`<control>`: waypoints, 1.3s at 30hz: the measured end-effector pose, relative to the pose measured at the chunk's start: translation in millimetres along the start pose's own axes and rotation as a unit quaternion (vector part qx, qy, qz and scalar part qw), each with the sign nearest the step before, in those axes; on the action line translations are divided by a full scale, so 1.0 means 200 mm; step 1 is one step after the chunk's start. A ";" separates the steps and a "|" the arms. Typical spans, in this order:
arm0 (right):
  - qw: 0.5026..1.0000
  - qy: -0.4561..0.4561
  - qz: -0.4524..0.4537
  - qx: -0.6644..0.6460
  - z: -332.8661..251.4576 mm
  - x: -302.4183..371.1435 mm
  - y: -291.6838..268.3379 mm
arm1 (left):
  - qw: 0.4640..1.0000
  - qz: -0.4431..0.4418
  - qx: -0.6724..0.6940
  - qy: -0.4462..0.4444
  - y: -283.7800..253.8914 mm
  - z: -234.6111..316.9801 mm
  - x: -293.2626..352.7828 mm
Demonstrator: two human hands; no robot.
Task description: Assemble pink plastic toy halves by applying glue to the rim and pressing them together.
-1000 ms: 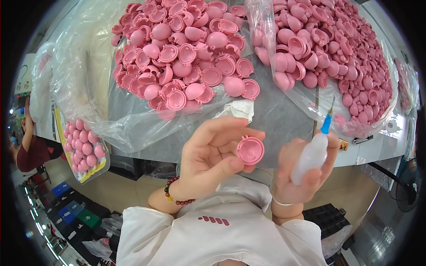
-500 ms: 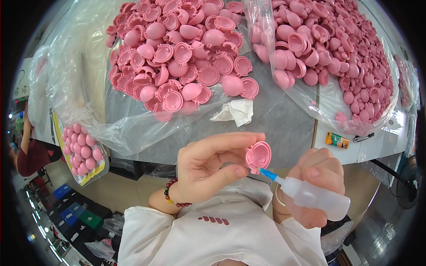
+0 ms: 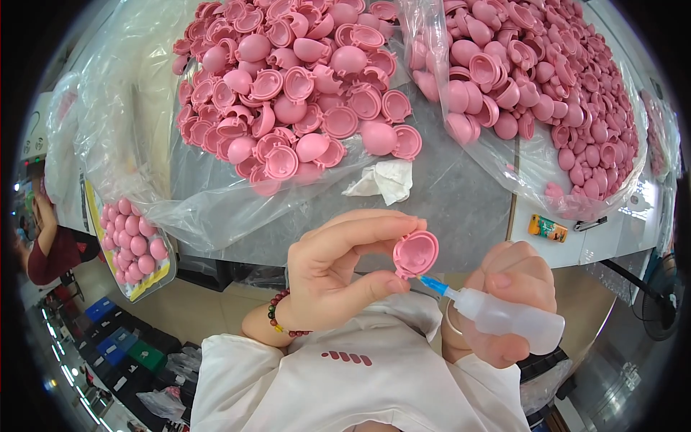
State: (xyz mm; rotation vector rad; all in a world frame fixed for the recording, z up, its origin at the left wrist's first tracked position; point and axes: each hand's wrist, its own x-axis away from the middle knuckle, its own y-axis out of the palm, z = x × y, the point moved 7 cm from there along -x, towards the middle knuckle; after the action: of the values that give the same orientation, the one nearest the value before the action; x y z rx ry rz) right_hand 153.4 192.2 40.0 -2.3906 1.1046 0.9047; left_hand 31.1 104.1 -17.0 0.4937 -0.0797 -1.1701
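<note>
A pink hollow plastic half-shell (image 3: 416,253) is pinched between the thumb and fingers of my left hand (image 3: 342,263), its open side toward me. Wrapped in my right hand (image 3: 507,288) is a translucent white squeeze bottle (image 3: 515,322), tilted so its blue needle tip (image 3: 433,284) meets the lower edge of the shell. Beyond my hands lies a large heap of similar pink shells (image 3: 288,108) on clear plastic. A crumpled white tissue (image 3: 385,181) rests on the grey table between that heap and my hands.
To the right, a second heap of pink pieces (image 3: 533,93) fills a clear bag. A small orange-and-green packet (image 3: 547,228) lies near the table's right edge. At the left edge sits a tray of rounded pink pieces (image 3: 135,248). Another person's arm (image 3: 44,223) shows at far left.
My left hand has turned the pink half-shell slightly and shifted it a little left. The bottle's tip has followed and stays at the shell's lower edge. The other person's arm has moved a little.
</note>
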 end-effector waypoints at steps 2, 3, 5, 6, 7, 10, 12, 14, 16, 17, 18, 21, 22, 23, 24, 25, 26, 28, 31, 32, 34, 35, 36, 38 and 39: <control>1.000 -0.009 0.016 0.001 -0.02 -0.01 -0.01 | 1.000 0.005 -0.021 0.010 0.01 0.02 -0.01; 0.999 -0.012 0.040 -0.003 -0.02 -0.01 -0.03 | 0.998 -0.003 -0.052 0.029 0.01 0.03 -0.01; 0.998 -0.016 0.065 -0.009 -0.02 -0.02 -0.05 | 0.995 -0.009 -0.085 0.048 0.02 0.05 -0.01; 0.999 -0.013 0.051 -0.003 -0.02 -0.02 -0.04 | 0.995 -0.012 -0.092 0.043 0.02 0.05 -0.01; 0.999 -0.011 0.038 0.003 -0.01 -0.02 -0.03 | 0.994 -0.014 -0.098 0.037 0.02 0.05 -0.01; 1.000 -0.010 -0.008 0.011 -0.01 -0.01 0.00 | 0.996 -0.006 -0.088 0.025 0.02 0.04 -0.01; 1.000 -0.013 -0.003 0.014 0.00 -0.01 0.00 | 0.996 -0.007 -0.087 0.023 0.02 0.04 -0.01; 1.000 -0.017 0.003 0.019 -0.01 -0.02 0.00 | 0.996 -0.010 -0.085 0.020 0.03 0.05 -0.01; 0.999 -0.017 -0.012 0.037 -0.01 -0.02 0.01 | 0.997 -0.006 -0.081 0.009 0.03 0.04 -0.01; 0.999 -0.017 -0.013 0.036 0.00 -0.02 0.01 | 0.997 -0.005 -0.082 0.009 0.02 0.04 -0.01; 0.999 -0.017 -0.017 0.031 0.00 -0.01 0.01 | 0.997 -0.003 -0.078 0.008 0.02 0.04 0.00; 1.000 -0.013 0.005 0.018 0.00 0.00 0.00 | 0.998 -0.004 -0.070 0.010 0.01 0.04 -0.01; 0.999 -0.007 0.033 0.009 0.00 0.00 -0.02 | 0.998 -0.007 -0.068 0.011 0.02 0.04 -0.01; 0.999 -0.007 0.033 0.009 -0.01 -0.01 -0.03 | 0.998 -0.007 -0.068 0.011 0.02 0.04 -0.01; 0.999 0.012 0.038 0.025 -0.01 -0.01 -0.04 | 0.997 -0.010 -0.078 0.010 0.03 0.05 -0.01; 0.998 0.031 0.042 0.041 0.00 -0.01 -0.04 | 0.996 -0.012 -0.088 0.008 0.03 0.05 -0.01; 0.998 0.031 0.042 0.040 0.00 -0.01 -0.04 | 0.996 -0.012 -0.088 0.008 0.02 0.06 0.00; 0.998 0.028 0.035 0.049 0.00 -0.01 -0.02 | 0.986 -0.013 -0.168 0.014 0.02 0.07 0.00; 0.998 0.000 0.015 0.067 -0.01 -0.01 0.00 | 0.968 -0.017 -0.237 0.076 0.02 0.10 0.00; 0.998 0.000 0.015 0.067 0.00 -0.01 0.00 | 0.968 -0.018 -0.237 0.076 0.03 0.11 0.00; 0.998 -0.014 0.007 0.067 -0.01 -0.01 0.01 | 0.943 -0.009 -0.309 0.120 0.04 0.15 -0.01; 0.998 -0.014 0.007 0.068 -0.01 -0.01 0.01 | 0.943 -0.009 -0.309 0.120 0.04 0.15 -0.01; 0.998 -0.022 0.015 0.059 -0.01 -0.01 0.01 | 0.937 -0.005 -0.324 0.129 0.05 0.15 -0.01; 0.998 -0.031 0.023 0.050 0.00 0.00 0.00 | 0.930 -0.001 -0.340 0.140 0.05 0.16 -0.02; 0.997 -0.045 0.056 0.020 0.01 0.00 -0.03 | 0.938 0.017 -0.316 0.144 0.03 0.16 -0.02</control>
State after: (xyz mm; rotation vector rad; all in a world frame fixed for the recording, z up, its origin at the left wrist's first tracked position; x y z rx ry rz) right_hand 157.2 196.4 38.8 -2.2507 1.2214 1.0070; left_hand 25.0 99.0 14.3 0.0838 0.5271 -1.0083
